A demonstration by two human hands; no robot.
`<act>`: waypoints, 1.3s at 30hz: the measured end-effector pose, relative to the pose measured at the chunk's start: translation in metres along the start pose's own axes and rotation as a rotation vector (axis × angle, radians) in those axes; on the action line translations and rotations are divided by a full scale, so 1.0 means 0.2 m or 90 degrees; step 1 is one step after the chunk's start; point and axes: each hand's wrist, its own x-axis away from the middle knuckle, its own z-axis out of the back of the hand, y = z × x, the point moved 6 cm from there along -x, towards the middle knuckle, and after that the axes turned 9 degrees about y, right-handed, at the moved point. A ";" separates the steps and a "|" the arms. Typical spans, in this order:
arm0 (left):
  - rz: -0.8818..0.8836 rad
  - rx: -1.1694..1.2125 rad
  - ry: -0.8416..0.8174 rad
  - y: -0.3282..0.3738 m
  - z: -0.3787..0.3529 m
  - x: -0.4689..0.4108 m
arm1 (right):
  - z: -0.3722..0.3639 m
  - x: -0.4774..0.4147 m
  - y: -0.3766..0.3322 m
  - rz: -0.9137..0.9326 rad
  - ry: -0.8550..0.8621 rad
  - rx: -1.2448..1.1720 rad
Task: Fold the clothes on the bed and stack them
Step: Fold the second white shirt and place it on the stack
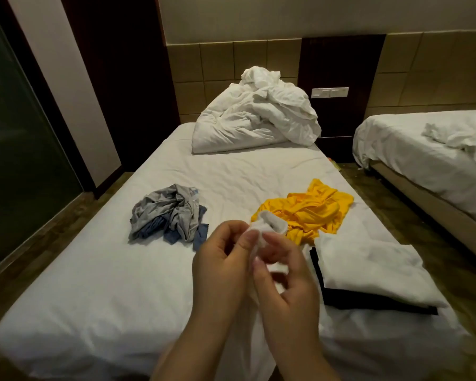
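Both hands hold a small white sock-like garment (270,222) above the near part of the bed (94,284). My left hand (220,268) pinches its left side and my right hand (289,281) grips its lower part with curled fingers. A crumpled grey and blue pile (168,214) lies to the left on the sheet. A crumpled yellow garment (311,210) lies to the right, just beyond my hands. At the bed's right edge, a folded white garment (368,270) sits on top of a folded black one (374,302).
A bunched white duvet (256,116) fills the head of the bed. A second bed (429,160) stands to the right across a floor gap. A dark glass panel (17,149) and dark doorway line the left side.
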 end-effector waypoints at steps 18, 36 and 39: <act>-0.255 -0.179 -0.135 0.57 0.00 -0.45 | -0.30 -0.86 -0.48 0.285 -0.203 0.192; -0.077 -0.133 -0.166 0.63 -0.05 -0.66 | -0.31 -1.50 -1.14 0.385 -0.071 0.414; -0.033 -0.116 -0.184 0.54 -0.06 -0.66 | -0.26 -1.51 -1.10 0.300 -0.079 0.377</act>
